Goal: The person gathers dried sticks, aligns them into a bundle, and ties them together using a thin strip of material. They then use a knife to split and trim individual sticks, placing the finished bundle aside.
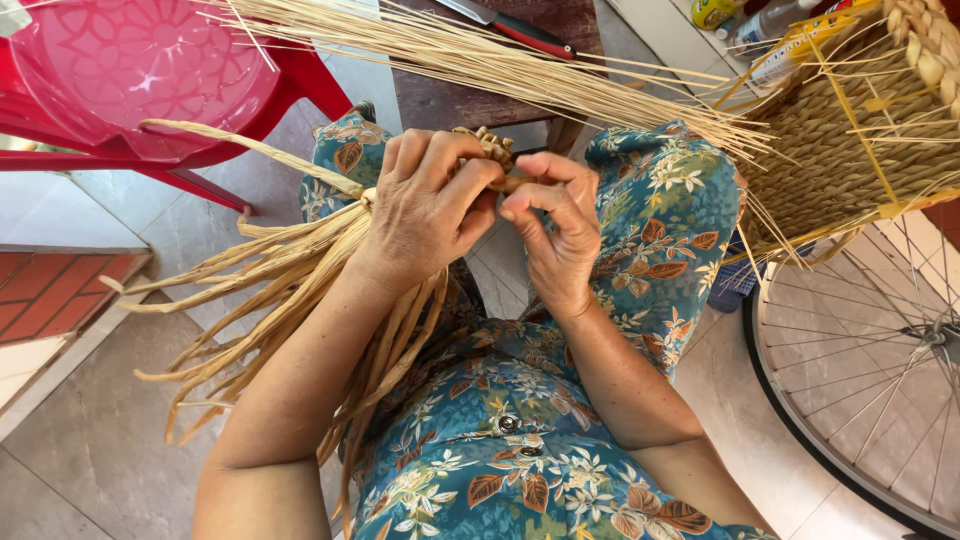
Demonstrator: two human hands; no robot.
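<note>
My left hand (430, 205) and my right hand (555, 225) meet above my lap, both pinching a small braided piece of dried straw (492, 148). From under my left hand a thick bundle of loose dried straw strands (280, 280) trails down to the left over my knee. My fingers are closed around the braid, thumbs and fingertips touching it. I wear a blue floral garment (660, 220).
A red plastic chair (130, 80) stands at upper left. Long thin reeds (520, 70) lie across a dark wooden table (450, 100) with a knife (510, 28). A woven basket with yellow strips (840, 150) is at right, a bicycle wheel (870, 370) below it.
</note>
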